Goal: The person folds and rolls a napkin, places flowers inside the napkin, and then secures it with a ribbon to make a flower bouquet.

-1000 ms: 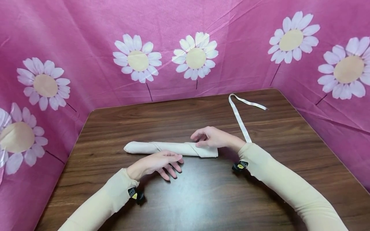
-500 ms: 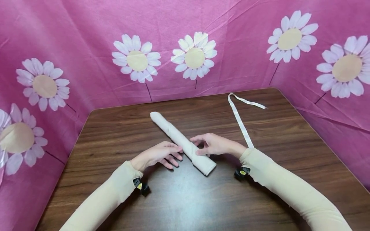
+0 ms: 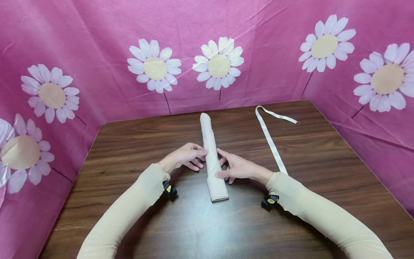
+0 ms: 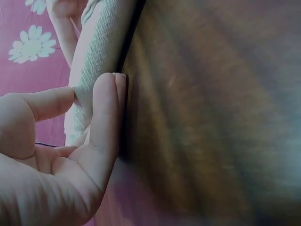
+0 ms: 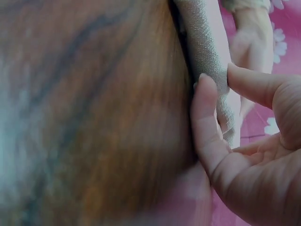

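An off-white rolled towel (image 3: 211, 154) lies lengthwise on the brown wooden table, its flat folded end toward me and a rounded tip at the far side. At its left side my left hand (image 3: 185, 157) has the thumb over the edge and the fingers low against the side, seen also around the nubby towel (image 4: 101, 52) in the left wrist view. From the right, my right hand (image 3: 240, 166) holds it a little nearer to me. Its thumb (image 5: 254, 84) lies along the upper edge in the right wrist view, with the fingers below.
A white ribbon (image 3: 270, 138) with a bend at its far end lies to the right, partly hidden behind my right sleeve. A pink cloth (image 3: 181, 21) printed with daisies stands round the far and side edges of the wooden table (image 3: 136, 140).
The rolled towel has swung clockwise from lying crosswise to pointing away from me. My left hand has moved away from me, and my right hand has shifted toward me along it.
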`<action>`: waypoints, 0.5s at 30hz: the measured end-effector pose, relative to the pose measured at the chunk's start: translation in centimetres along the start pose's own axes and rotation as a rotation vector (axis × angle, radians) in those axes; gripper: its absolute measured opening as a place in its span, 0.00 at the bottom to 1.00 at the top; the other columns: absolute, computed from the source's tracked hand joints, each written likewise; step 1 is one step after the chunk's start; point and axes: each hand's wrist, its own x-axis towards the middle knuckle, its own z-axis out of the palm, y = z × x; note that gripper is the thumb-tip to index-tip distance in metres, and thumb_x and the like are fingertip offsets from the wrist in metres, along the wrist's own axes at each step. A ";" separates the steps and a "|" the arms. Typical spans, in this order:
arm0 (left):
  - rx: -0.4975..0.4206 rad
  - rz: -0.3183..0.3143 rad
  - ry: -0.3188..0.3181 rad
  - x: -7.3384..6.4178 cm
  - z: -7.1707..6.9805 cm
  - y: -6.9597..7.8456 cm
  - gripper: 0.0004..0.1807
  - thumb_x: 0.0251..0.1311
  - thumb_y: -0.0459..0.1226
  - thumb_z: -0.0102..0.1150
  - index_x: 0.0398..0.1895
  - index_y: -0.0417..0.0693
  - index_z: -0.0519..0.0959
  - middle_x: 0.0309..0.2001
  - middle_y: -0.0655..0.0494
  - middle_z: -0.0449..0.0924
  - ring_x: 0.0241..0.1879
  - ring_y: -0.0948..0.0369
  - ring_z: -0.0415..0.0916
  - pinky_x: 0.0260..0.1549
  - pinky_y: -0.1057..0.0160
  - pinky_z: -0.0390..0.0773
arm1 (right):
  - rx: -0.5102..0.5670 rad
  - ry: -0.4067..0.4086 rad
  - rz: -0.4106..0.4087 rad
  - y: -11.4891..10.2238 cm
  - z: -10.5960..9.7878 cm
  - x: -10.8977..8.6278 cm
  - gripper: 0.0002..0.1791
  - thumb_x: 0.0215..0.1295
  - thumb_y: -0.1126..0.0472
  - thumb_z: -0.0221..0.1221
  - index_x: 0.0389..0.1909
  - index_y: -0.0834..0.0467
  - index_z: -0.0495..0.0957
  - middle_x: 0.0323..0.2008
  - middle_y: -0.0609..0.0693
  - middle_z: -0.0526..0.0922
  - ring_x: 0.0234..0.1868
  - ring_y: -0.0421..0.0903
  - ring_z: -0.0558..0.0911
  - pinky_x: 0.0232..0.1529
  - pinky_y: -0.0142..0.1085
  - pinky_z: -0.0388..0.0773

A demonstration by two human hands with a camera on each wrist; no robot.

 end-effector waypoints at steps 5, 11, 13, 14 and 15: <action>0.031 0.005 0.056 1.2 -0.5 1.1 0.19 0.70 0.46 0.62 0.51 0.39 0.75 0.40 0.46 0.82 0.30 0.57 0.83 0.31 0.59 0.85 | -0.049 -0.007 0.000 -0.3 0.2 0.5 0.54 0.66 0.62 0.68 0.80 0.64 0.39 0.47 0.59 0.76 0.21 0.47 0.79 0.23 0.44 0.83; 0.130 0.070 0.210 2.7 -1.6 2.6 0.25 0.66 0.49 0.66 0.51 0.38 0.72 0.44 0.47 0.77 0.32 0.56 0.80 0.30 0.57 0.85 | 0.021 -0.020 0.043 -0.3 -0.3 1.0 0.55 0.66 0.63 0.68 0.81 0.62 0.39 0.52 0.61 0.72 0.25 0.47 0.78 0.27 0.45 0.84; 0.158 0.081 0.239 3.2 -1.8 2.9 0.24 0.65 0.50 0.66 0.47 0.39 0.74 0.41 0.49 0.78 0.31 0.56 0.79 0.30 0.57 0.85 | 0.036 -0.025 0.048 -0.3 -0.4 1.1 0.55 0.66 0.62 0.68 0.81 0.62 0.39 0.53 0.62 0.71 0.26 0.47 0.78 0.28 0.46 0.84; 0.161 0.079 0.245 3.5 -1.8 2.9 0.23 0.64 0.50 0.67 0.44 0.39 0.74 0.39 0.49 0.77 0.31 0.56 0.79 0.31 0.57 0.85 | 0.044 -0.027 0.053 -0.3 -0.4 1.1 0.55 0.66 0.63 0.68 0.81 0.62 0.39 0.53 0.63 0.71 0.26 0.47 0.78 0.28 0.46 0.84; 0.163 0.075 0.248 3.8 -1.8 3.0 0.22 0.64 0.50 0.67 0.42 0.40 0.75 0.37 0.51 0.77 0.31 0.57 0.79 0.31 0.58 0.85 | 0.048 -0.027 0.058 -0.3 -0.3 1.0 0.55 0.66 0.63 0.68 0.81 0.62 0.39 0.53 0.63 0.70 0.26 0.47 0.78 0.29 0.46 0.84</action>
